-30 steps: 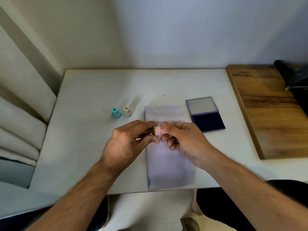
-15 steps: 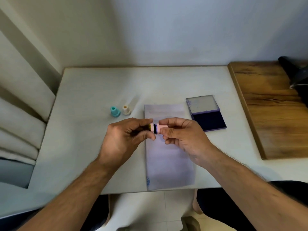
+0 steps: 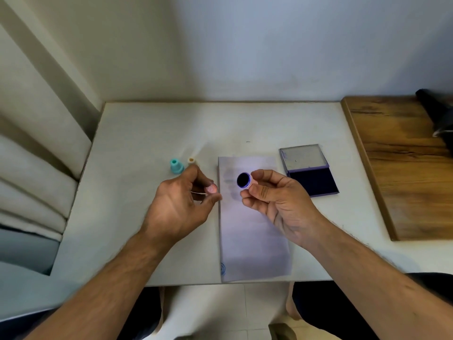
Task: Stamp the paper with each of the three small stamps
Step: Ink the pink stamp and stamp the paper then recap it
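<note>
My right hand (image 3: 277, 200) pinches a small pink stamp (image 3: 245, 180) above the paper, its dark inked round face turned toward me. My left hand (image 3: 181, 204) holds the stamp's pink cap (image 3: 211, 188) between thumb and forefinger, just left of the paper's edge. The white paper (image 3: 252, 229) lies lengthwise on the table and bears a blue round mark (image 3: 223, 268) at its near left corner. A teal stamp (image 3: 176, 166) and a beige stamp (image 3: 192, 161) stand upright beyond my left hand; my fingers partly hide the beige one.
An open ink pad (image 3: 312, 181) with a dark blue pad and raised lid lies right of the paper. A wooden board (image 3: 402, 173) covers the table's right side, with a black object (image 3: 438, 114) on its far end. The white table (image 3: 137, 148) meets the wall behind.
My hands have pulled apart: the cap came off the pink stamp and stays in my left hand. The right hand turned the stamp's inked face toward me.
</note>
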